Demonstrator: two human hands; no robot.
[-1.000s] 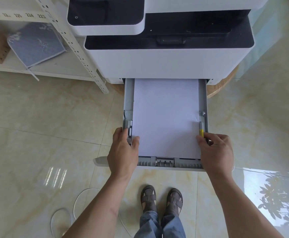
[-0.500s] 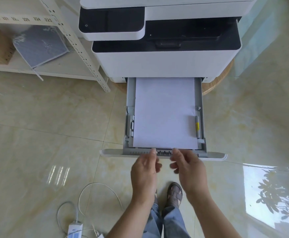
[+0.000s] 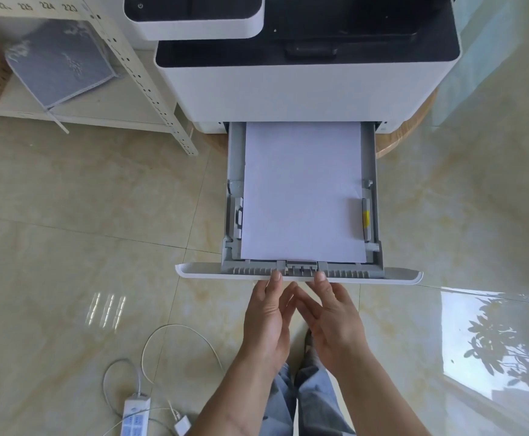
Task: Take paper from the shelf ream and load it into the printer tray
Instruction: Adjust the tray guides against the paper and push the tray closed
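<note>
The grey printer tray (image 3: 235, 215) is pulled out from under the white printer (image 3: 301, 89). A stack of white paper (image 3: 302, 193) lies flat in it between the side guides. The tray's white front panel (image 3: 392, 273) faces me. My left hand (image 3: 268, 316) and my right hand (image 3: 331, 319) sit side by side at the middle of that panel. One fingertip of each hand touches the panel's front edge. Both hands hold nothing and their fingers are spread. A yellow mark (image 3: 366, 219) shows on the right guide.
A white metal shelf (image 3: 150, 80) stands to the left with a grey cloth-like pad (image 3: 58, 61) on its bottom board. A white power strip (image 3: 135, 416) and cables lie on the glossy tiled floor near my feet. The printer rests on a round wooden base (image 3: 414, 130).
My hands left the tray's side guides and came together at the middle of the front panel. The camera view pulled back a little.
</note>
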